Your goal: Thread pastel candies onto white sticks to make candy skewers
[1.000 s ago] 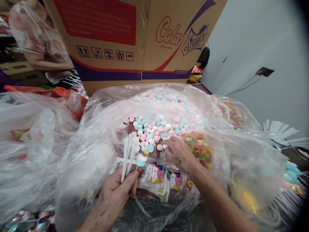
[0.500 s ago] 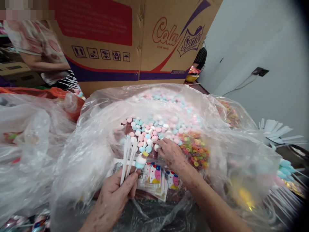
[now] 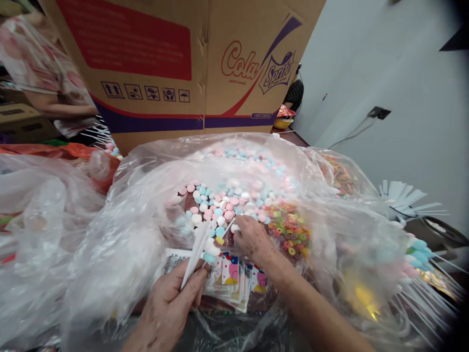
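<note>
My left hand is closed around a bunch of white sticks. Blue and white marshmallows and a yellow ring are threaded on one stick, whose bare tip points up toward my right hand. That hand is closed in a pinch on a white marshmallow, close to the stick's tip; whether they touch I cannot tell. Behind both hands spreads a heap of pink, white and blue marshmallows. Small colourful candy rings lie right of my right hand. Printed packets lie below, between my forearms.
Clear plastic bags surround the heap. A large cardboard box stands behind it. On the right are white sticks and finished-looking marshmallow skewers. A person is at the far left, and another person partly shows behind the box.
The view has shifted slightly, moving the scene left and down. The stick's bare tip now shows beside the marshmallow in my right hand, and the bunch of sticks leans further right.
</note>
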`<state>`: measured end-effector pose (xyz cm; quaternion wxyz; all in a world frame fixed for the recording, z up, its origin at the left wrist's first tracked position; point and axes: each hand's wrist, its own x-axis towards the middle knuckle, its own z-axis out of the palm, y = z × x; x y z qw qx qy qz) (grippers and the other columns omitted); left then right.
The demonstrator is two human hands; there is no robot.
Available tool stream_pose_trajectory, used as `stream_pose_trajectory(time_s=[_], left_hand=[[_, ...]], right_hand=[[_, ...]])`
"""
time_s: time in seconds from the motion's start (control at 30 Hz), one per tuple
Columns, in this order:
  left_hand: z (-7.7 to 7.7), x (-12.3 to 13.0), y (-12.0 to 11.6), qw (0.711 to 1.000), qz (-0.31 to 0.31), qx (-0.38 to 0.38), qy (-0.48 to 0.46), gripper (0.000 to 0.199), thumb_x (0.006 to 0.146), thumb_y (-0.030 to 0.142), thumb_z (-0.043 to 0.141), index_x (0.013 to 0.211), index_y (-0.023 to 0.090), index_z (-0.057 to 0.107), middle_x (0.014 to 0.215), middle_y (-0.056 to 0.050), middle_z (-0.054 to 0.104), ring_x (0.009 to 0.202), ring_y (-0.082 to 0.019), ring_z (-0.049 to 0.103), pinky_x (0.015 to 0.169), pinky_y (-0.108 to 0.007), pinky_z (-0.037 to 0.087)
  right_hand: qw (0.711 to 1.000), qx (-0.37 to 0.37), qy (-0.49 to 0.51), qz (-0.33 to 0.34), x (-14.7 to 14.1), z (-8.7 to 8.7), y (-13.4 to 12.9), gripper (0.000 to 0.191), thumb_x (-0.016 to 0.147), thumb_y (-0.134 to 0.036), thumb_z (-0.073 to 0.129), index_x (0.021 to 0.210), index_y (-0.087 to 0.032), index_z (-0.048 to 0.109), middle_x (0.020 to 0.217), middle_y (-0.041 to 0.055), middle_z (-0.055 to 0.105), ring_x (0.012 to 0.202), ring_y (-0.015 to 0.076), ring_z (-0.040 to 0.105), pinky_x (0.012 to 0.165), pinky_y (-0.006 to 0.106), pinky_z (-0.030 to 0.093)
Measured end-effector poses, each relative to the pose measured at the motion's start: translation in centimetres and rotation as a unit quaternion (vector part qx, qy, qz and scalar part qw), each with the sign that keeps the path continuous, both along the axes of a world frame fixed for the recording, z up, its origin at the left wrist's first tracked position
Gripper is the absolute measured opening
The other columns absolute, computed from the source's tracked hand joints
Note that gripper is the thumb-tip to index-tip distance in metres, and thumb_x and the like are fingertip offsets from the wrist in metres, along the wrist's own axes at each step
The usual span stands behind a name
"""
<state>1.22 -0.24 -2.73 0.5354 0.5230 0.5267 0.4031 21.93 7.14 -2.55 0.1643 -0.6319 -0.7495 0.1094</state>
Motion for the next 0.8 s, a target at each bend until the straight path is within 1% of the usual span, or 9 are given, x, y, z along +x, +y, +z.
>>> stream_pose_trajectory(time_s=[0.07, 0.1, 0.17, 0.23, 0.3, 0.4, 0.5, 0.67, 0.8], left_hand=[[0.7, -0.1, 0.1, 0.998, -0.032, 0.007, 0.048, 0.030, 0.085, 0.041, 0.058, 0.065, 0.020, 0.064, 0.049, 0.004, 0.049, 0.049, -0.014, 0.044, 0.049, -0.023, 0.033], [1.1, 0.0, 0.1, 0.997, -0.045, 0.009, 0.066, 0.029, 0.085, 0.041, 0.057, 0.067, 0.020, 0.066, 0.050, 0.004, 0.049, 0.050, -0.015, 0.045, 0.049, -0.023, 0.033], [1.8, 0.1, 0.0, 0.994, -0.069, 0.014, 0.088, 0.026, 0.085, 0.041, 0.057, 0.072, 0.021, 0.068, 0.050, 0.005, 0.050, 0.050, -0.016, 0.045, 0.050, -0.023, 0.034], [2.2, 0.5, -0.1, 0.992, -0.080, 0.022, 0.096, 0.026, 0.086, 0.041, 0.055, 0.074, 0.022, 0.069, 0.050, 0.004, 0.050, 0.050, -0.016, 0.045, 0.049, -0.024, 0.033], [2.3, 0.9, -0.2, 0.991, -0.090, 0.028, 0.094, 0.027, 0.086, 0.041, 0.055, 0.072, 0.022, 0.069, 0.050, 0.004, 0.051, 0.050, -0.017, 0.045, 0.049, -0.024, 0.034], [2.2, 1.3, -0.2, 0.990, -0.102, 0.027, 0.093, 0.028, 0.086, 0.040, 0.055, 0.068, 0.023, 0.066, 0.051, 0.003, 0.054, 0.051, -0.018, 0.047, 0.050, -0.024, 0.036], [2.0, 1.5, -0.2, 0.986, -0.119, 0.027, 0.113, 0.031, 0.089, 0.041, 0.052, 0.066, 0.023, 0.062, 0.053, 0.003, 0.055, 0.052, -0.018, 0.049, 0.051, -0.024, 0.035], [1.9, 1.7, -0.2, 0.981, -0.140, 0.016, 0.135, 0.031, 0.091, 0.043, 0.047, 0.074, 0.022, 0.061, 0.056, 0.004, 0.054, 0.055, -0.017, 0.048, 0.052, -0.024, 0.034], [1.8, 1.8, -0.2, 0.980, -0.138, 0.003, 0.144, 0.032, 0.091, 0.043, 0.046, 0.069, 0.023, 0.056, 0.056, 0.004, 0.052, 0.055, -0.017, 0.047, 0.053, -0.024, 0.033]], right_hand=[[0.984, -0.030, 0.172, -0.048, 1.1, 0.6, -0.1, 0.011, 0.077, -0.010, 0.055, 0.083, -0.018, 0.059, 0.074, 0.0010, 0.060, 0.068, 0.0161, 0.054, 0.063, 0.027, 0.042], [0.958, -0.046, 0.276, -0.060, 1.7, 0.9, -0.3, 0.006, 0.077, -0.016, 0.058, 0.081, -0.019, 0.058, 0.069, -0.0014, 0.058, 0.062, 0.0141, 0.051, 0.058, 0.025, 0.040], [0.877, -0.079, 0.469, -0.063, 2.7, 1.4, -0.9, 0.011, 0.075, -0.025, 0.065, 0.080, -0.019, 0.057, 0.064, -0.0039, 0.056, 0.055, 0.0113, 0.048, 0.053, 0.024, 0.037], [0.796, -0.107, 0.593, -0.064, 3.3, 1.8, -1.6, 0.018, 0.069, -0.028, 0.071, 0.078, -0.018, 0.058, 0.064, -0.0041, 0.058, 0.054, 0.0103, 0.049, 0.052, 0.023, 0.039], [0.750, -0.128, 0.645, -0.067, 3.5, 2.1, -2.3, 0.022, 0.064, -0.027, 0.076, 0.076, -0.018, 0.060, 0.063, -0.0039, 0.060, 0.053, 0.0102, 0.051, 0.051, 0.023, 0.040], [0.728, -0.135, 0.669, -0.067, 3.4, 2.4, -2.9, 0.022, 0.062, -0.025, 0.078, 0.075, -0.018, 0.062, 0.063, -0.0034, 0.062, 0.051, 0.0098, 0.052, 0.050, 0.022, 0.042], [0.722, -0.136, 0.675, -0.068, 3.3, 2.5, -3.1, 0.020, 0.062, -0.025, 0.078, 0.073, -0.017, 0.064, 0.063, -0.0028, 0.064, 0.050, 0.0094, 0.054, 0.049, 0.022, 0.044], [0.713, -0.140, 0.683, -0.070, 3.3, 2.4, -3.2, 0.019, 0.061, -0.024, 0.079, 0.076, -0.017, 0.070, 0.064, -0.0015, 0.066, 0.056, 0.0110, 0.058, 0.054, 0.023, 0.049], [0.728, -0.137, 0.670, -0.052, 3.3, 1.9, -3.3, 0.017, 0.065, -0.026, 0.079, 0.077, -0.017, 0.072, 0.066, -0.0003, 0.068, 0.058, 0.0116, 0.060, 0.058, 0.024, 0.050]])
